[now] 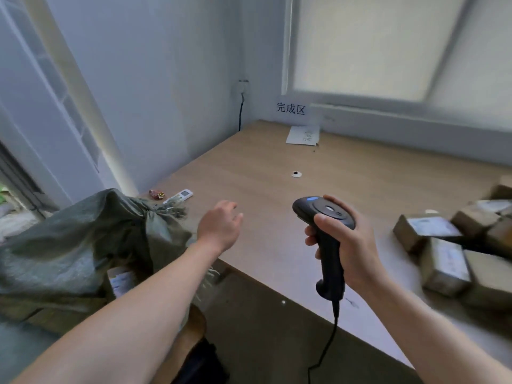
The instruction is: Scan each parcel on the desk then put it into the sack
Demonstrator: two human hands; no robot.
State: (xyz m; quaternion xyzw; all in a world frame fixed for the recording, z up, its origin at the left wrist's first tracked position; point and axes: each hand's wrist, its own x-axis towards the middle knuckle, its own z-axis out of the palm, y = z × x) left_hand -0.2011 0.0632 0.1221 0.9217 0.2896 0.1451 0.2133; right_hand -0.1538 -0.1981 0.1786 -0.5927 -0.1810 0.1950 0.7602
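My right hand grips the handle of a black barcode scanner above the wooden desk; its cable hangs down off the front edge. My left hand hovers over the desk's left edge, fingers relaxed and holding nothing. A green woven sack slumps at the left beside the desk, and a white-labelled parcel shows in its mouth. Several brown cardboard parcels with white labels are piled at the desk's right edge.
A white remote control and a small red wrapper lie at the desk's far left. A paper sheet rests at the back under a wall sign. A small white ring marks the desk's middle.
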